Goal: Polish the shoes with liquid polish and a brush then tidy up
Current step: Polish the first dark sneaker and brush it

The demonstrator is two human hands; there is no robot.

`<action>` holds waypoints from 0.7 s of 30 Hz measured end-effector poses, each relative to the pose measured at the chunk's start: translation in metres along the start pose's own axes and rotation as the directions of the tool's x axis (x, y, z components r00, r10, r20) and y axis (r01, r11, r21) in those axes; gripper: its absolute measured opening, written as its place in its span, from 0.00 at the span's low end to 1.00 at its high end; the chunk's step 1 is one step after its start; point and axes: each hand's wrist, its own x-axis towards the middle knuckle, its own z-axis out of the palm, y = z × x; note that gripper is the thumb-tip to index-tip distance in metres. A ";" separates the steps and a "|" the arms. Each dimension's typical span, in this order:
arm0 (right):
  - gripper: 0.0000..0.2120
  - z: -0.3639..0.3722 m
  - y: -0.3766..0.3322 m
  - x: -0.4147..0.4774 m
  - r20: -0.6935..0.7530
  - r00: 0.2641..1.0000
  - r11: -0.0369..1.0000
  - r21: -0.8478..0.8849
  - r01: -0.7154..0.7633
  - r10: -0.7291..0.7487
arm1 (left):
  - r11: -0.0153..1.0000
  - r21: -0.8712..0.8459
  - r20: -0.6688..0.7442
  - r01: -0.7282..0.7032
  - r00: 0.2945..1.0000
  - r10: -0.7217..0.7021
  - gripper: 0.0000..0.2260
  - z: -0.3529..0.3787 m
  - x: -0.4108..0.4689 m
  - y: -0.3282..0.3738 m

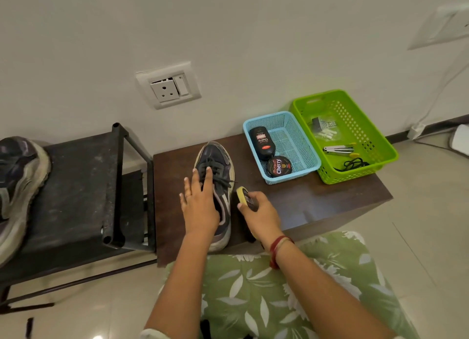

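A dark sneaker with a pale sole stands on the low brown table, toe toward the wall. My left hand lies flat on its laces, fingers spread, pressing it down. Just right of the shoe, my right hand grips a liquid polish applicator with a yellow sponge tip pointing at the shoe's side. A second black polish bottle and a round Cherry polish tin lie in the blue basket. The other sneaker rests on the black rack at the left.
A green basket with small tools and a cord sits at the table's far right, against the blue one. The black metal shoe rack stands left of the table. A wall socket is above. My lap in green leaf fabric is below.
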 end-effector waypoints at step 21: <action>0.18 -0.019 -0.016 -0.013 0.146 0.967 0.946 -0.224 0.236 -0.207 | 0.950 -0.026 -0.075 -0.310 0.948 0.308 0.33 0.003 0.000 -0.012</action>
